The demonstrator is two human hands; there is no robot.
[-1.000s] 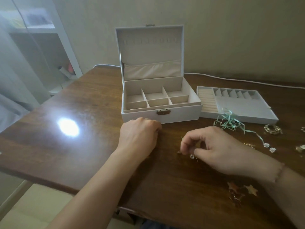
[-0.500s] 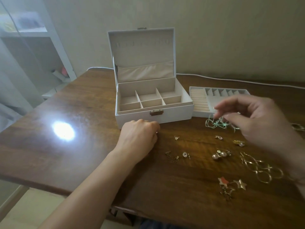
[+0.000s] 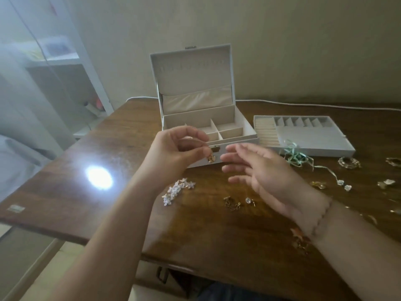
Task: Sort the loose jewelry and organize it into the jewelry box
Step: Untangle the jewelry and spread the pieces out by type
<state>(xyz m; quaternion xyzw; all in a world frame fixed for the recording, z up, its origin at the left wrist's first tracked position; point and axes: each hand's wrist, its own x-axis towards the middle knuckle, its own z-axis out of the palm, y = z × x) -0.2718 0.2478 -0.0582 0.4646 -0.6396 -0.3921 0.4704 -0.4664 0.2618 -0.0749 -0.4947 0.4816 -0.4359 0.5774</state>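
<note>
The white jewelry box [image 3: 243,132] stands open on the wooden table [image 3: 121,153], its lid upright and its compartments bare. My left hand [image 3: 173,148] is raised in front of the box and pinches a small gold earring [image 3: 211,158] that dangles from its fingertips. My right hand [image 3: 258,172] hovers just right of it, fingers spread and holding nothing. On the table below lie white flower earrings [image 3: 176,190], small gold earrings [image 3: 231,204] and a crystal stud [image 3: 249,200].
The box's removable white tray [image 3: 338,146] lies to the right of the box. A mint ribbon [image 3: 296,156], gold hoop pieces [image 3: 349,162], more gold jewelry [image 3: 319,184] and star earrings [image 3: 298,234] are scattered at the right. A white cable [image 3: 303,104] runs along the table's back edge.
My left hand has lifted off the table, uncovering the white flower earrings, and now pinches a gold earring. My right hand has come back from the ribbon toward the left hand.
</note>
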